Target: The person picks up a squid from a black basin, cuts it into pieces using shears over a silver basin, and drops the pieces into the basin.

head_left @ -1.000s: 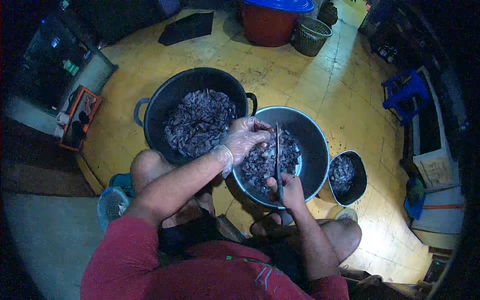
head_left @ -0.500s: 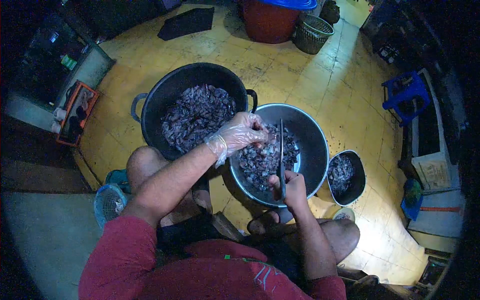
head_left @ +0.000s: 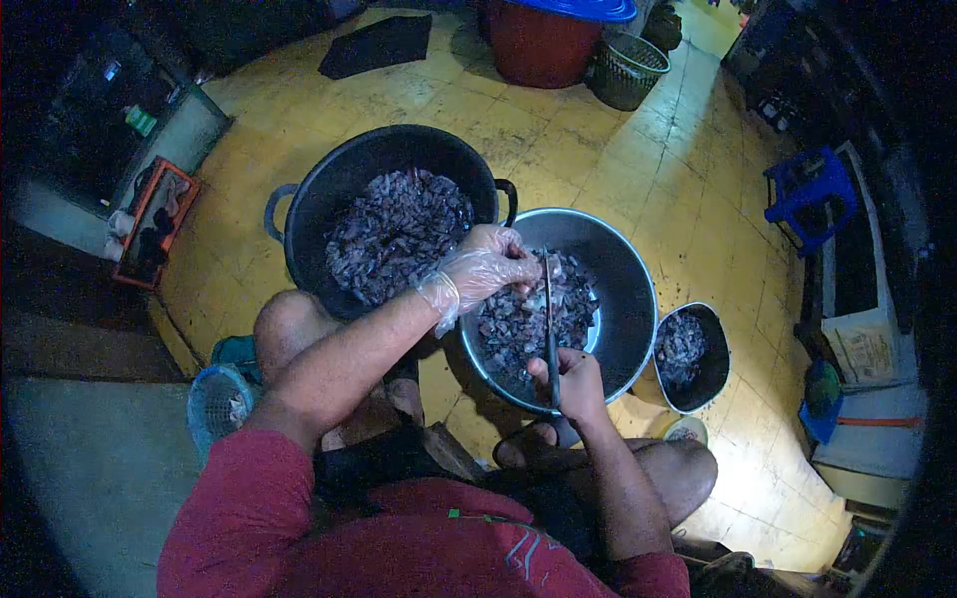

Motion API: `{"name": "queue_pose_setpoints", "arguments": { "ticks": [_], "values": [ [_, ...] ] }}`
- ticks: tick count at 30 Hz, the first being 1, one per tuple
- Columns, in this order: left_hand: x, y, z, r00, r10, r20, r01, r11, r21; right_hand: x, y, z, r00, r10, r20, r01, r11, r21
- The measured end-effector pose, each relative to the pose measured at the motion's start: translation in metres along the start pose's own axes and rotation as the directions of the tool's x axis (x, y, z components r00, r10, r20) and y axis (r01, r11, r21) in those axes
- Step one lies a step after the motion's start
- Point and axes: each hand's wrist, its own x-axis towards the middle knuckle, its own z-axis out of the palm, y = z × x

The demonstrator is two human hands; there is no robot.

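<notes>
Gloved left hand (head_left: pixel 488 267) pinches a dark piece against scissors (head_left: pixel 549 329), fingers closed; right hand (head_left: pixel 570 384) grips handles over steel bowl (head_left: pixel 638 299); black pot (head_left: pixel 309 199) at 10 o'clock.

L hand (head_left: pixel 488 264) gloved, R hand (head_left: pixel 570 384) fisted

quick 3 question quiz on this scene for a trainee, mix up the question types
1. True or false: the left hand wears a clear glove.
2. Which container does the right hand hold the scissors over? A) black tub B) metal bowl C) small black bowl
3. Fill in: the blue stool stands on the ______ tiled floor.

Key
1. True.
2. B. The blades point up over the metal bowl, toward the piece pinched in the left fingers.
3. Yellow.
</notes>
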Motion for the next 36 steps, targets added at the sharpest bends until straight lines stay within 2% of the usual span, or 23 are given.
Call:
{"name": "queue_pose_setpoints", "arguments": {
  "ticks": [1,3,4,5,7,9,10,11,14,15,17,19,21,23,25,26,28,29,30,31,33,34,36],
  "values": [
    [0.0,0.001,0.0,1.0,0.002,-0.004,-0.002,1.0,-0.001,-0.001,-0.001,-0.001,1.0,-0.002,0.003,0.002,1.0,-0.002],
    [-0.001,0.007,0.0,0.998,0.064,0.019,-0.066,0.971,0.231,-0.001,-0.005,-0.003,1.0,0.0,0.021,0.002,0.995,-0.102],
    [-0.005,0.016,0.002,0.999,0.039,0.018,-0.042,0.939,0.341,0.0,0.002,-0.001,1.0,0.008,0.004,-0.008,0.998,-0.06],
    [-0.007,0.026,0.005,0.998,0.053,0.028,-0.06,0.823,0.566,0.002,0.008,0.002,1.0,0.016,-0.008,-0.016,1.0,-0.019],
    [-0.007,0.018,0.004,0.986,0.023,0.163,-0.108,0.833,0.542,0.0,-0.006,0.001,1.0,0.003,-0.03,-0.003,1.0,0.007],
    [-0.009,0.013,0.006,0.994,0.021,0.111,-0.076,0.849,0.522,0.0,-0.004,-0.003,1.0,0.027,-0.012,-0.027,0.999,0.038],
    [-0.006,0.008,0.005,0.988,0.088,0.124,-0.142,0.824,0.548,0.003,0.002,-0.007,0.998,0.042,-0.047,-0.049,0.988,-0.149],
    [-0.003,0.003,0.004,0.986,0.072,0.148,-0.146,0.802,0.579,0.005,0.007,-0.009,0.999,0.037,-0.031,-0.041,0.987,-0.156],
    [-0.001,-0.018,0.007,0.96,0.178,0.215,-0.275,0.736,0.619,0.012,0.021,-0.011,0.974,-0.133,-0.181,0.129,0.991,-0.033],
    [0.01,-0.044,0.005,0.906,0.296,0.302,-0.42,0.715,0.559,0.013,0.019,-0.013,0.966,-0.147,-0.214,0.137,0.989,-0.062],
    [-0.005,-0.028,0.01,0.915,0.231,0.33,-0.395,0.673,0.625,0.009,-0.001,-0.012,0.96,-0.096,-0.261,0.115,0.992,0.056],
    [-0.004,-0.025,0.004,0.886,0.308,0.346,-0.459,0.68,0.571,0.011,0.007,-0.016,0.977,-0.012,-0.213,0.039,0.992,0.123],
    [0.0,-0.009,-0.009,0.934,0.264,0.241,-0.357,0.672,0.649,0.015,0.015,-0.018,0.967,-0.066,-0.248,0.071,0.997,0.013],
    [0.012,-0.001,-0.039,0.918,0.386,0.094,-0.295,0.502,0.813,0.013,0.009,-0.016,0.968,-0.04,-0.247,0.049,0.998,0.033],
    [0.018,0.004,-0.076,0.928,0.322,-0.186,0.003,0.492,0.871,0.013,0.011,-0.015,0.969,-0.051,-0.243,0.052,0.999,0.0],
    [0.038,-0.02,-0.118,0.946,0.299,-0.127,0.042,0.274,0.961,0.016,0.017,-0.016,0.962,-0.117,-0.247,0.112,0.993,-0.037],
    [0.039,-0.05,-0.164,0.947,0.026,-0.321,0.316,0.119,0.941,0.016,0.017,-0.016,0.968,-0.083,-0.238,0.075,0.996,-0.041],
    [0.022,-0.049,-0.16,0.914,-0.09,-0.395,0.402,0.08,0.912,0.017,0.017,-0.016,0.974,-0.059,-0.22,0.05,0.998,-0.046],
    [0.015,-0.056,-0.161,0.879,-0.289,-0.381,0.4,0.009,0.916,0.018,0.018,-0.017,0.967,-0.119,-0.227,0.094,0.988,-0.119],
    [0.025,-0.096,-0.173,0.914,-0.301,-0.274,0.204,-0.242,0.948,0.017,0.019,-0.018,0.966,-0.117,-0.232,0.092,0.989,-0.115],
    [0.001,-0.069,-0.142,0.826,-0.323,-0.462,0.481,-0.024,0.876,0.014,0.006,-0.018,0.984,-0.013,-0.18,0.01,1.0,-0.015],
    [0.005,-0.08,-0.147,0.828,-0.321,-0.46,0.477,-0.031,0.878,0.015,0.009,-0.017,0.983,-0.012,-0.185,0.011,1.0,-0.008],
    [0.012,-0.103,-0.154,0.844,-0.242,-0.479,0.481,-0.051,0.875,0.017,0.013,-0.018,0.984,-0.01,-0.176,-0.025,0.98,-0.195]
  ]
}}
